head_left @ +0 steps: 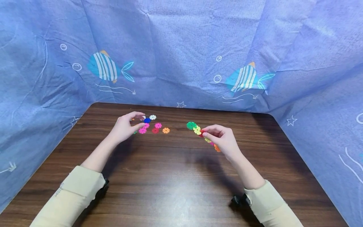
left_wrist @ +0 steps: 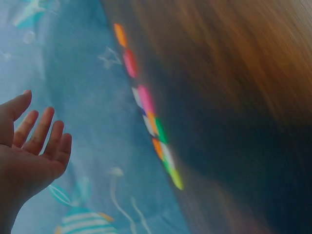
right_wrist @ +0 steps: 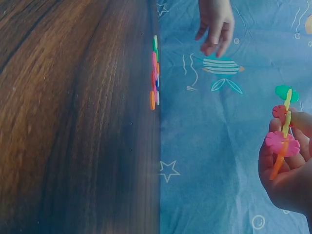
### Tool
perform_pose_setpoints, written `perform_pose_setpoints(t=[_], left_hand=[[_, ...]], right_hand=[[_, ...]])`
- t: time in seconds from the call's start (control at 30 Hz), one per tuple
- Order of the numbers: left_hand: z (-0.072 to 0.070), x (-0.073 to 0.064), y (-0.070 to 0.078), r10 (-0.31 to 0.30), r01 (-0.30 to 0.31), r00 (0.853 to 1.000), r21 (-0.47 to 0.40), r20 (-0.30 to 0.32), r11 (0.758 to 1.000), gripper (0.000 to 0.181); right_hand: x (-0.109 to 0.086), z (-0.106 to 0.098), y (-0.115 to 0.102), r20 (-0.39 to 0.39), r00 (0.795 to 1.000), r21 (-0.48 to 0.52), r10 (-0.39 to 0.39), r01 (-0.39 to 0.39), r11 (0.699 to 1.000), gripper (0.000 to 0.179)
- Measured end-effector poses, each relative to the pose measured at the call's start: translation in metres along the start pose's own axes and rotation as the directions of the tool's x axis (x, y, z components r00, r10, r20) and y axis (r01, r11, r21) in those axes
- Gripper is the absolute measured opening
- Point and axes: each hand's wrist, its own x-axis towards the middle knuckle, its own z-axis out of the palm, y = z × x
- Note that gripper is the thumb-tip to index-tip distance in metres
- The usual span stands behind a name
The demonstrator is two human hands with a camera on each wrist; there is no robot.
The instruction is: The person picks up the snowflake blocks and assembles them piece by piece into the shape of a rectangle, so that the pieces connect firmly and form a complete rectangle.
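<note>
My right hand (head_left: 222, 138) pinches a chain of interlocked plastic snowflake discs (head_left: 197, 129) between thumb and fingers, above the table. In the right wrist view the chain shows a green disc (right_wrist: 282, 91) at one end, then yellow, red, a pink disc (right_wrist: 276, 141) and an orange disc (right_wrist: 278, 166) at the other end. My left hand (head_left: 122, 127) hovers over loose snowflake discs at the back left, its thumb and fingers apart. The left wrist view shows that hand (left_wrist: 36, 151) with nothing in it, its fingers spread and slightly bent.
Loose discs lie on the brown wooden table (head_left: 170, 176): a white disc (head_left: 152, 117), a blue disc (head_left: 147, 120), a red disc (head_left: 155, 130), an orange disc (head_left: 166, 130) and several others, some partly behind the left hand. A blue fish-print curtain (head_left: 181, 56) hangs along the table's back and sides.
</note>
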Motion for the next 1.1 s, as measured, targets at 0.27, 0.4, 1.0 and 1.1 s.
perform_pose_setpoints(t=[0.27, 0.4, 1.0, 1.1], left_hand=[[-0.010, 0.001, -0.044, -0.127, 0.128, 0.982, 0.003, 0.143, 0.992, 0.045], [-0.014, 0.002, -0.059, -0.168, 0.169, 0.955, 0.016, 0.243, 0.985, 0.046], [0.004, 0.012, -0.086, -0.227, 0.174, 0.906, 0.177, 0.356, 0.969, 0.029], [0.006, 0.013, -0.086, -0.218, 0.161, 0.910, 0.184, 0.352, 0.970, 0.027]], right_hand=[[0.002, -0.002, 0.001, 0.005, 1.000, -0.032, -0.023, 0.023, 0.999, 0.021], [0.000, -0.002, -0.006, 0.008, 0.999, -0.055, -0.048, 0.048, 0.997, 0.018], [-0.007, 0.006, -0.018, -0.010, 0.972, -0.259, -0.235, 0.225, 0.939, 0.011], [-0.008, 0.007, -0.018, -0.014, 0.970, -0.274, -0.243, 0.230, 0.934, 0.011]])
